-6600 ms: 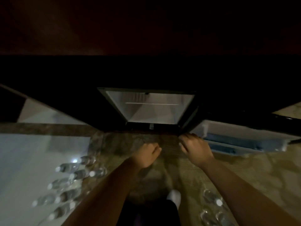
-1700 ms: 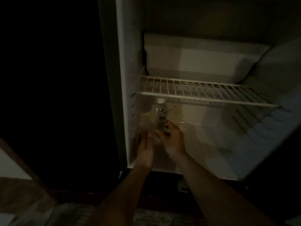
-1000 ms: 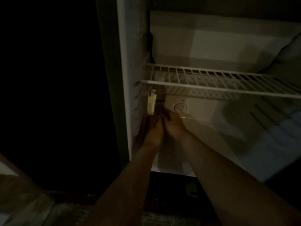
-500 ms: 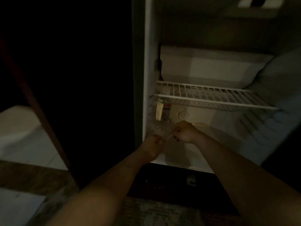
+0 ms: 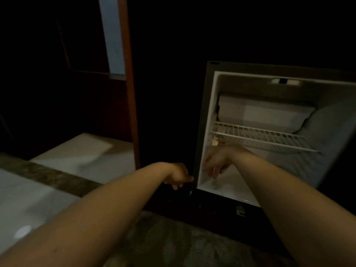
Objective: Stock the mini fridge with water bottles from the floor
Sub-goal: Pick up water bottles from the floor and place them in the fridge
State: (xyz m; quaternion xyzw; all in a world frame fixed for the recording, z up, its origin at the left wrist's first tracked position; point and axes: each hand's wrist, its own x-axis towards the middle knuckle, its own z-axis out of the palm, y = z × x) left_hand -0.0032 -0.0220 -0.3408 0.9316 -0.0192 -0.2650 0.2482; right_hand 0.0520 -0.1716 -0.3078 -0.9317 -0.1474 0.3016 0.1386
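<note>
Fingers (image 5: 212, 171) of the right hand (image 5: 216, 162) hang empty below the bottle (image 5: 218, 142).

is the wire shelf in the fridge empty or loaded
Empty. The wire shelf has bare bars across its visible span; a bottle shows only below it, at the left.

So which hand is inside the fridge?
The right hand is inside the fridge, reaching in under the wire shelf with its fingers spread. The left hand is outside, in front of the fridge's dark left edge.
</note>
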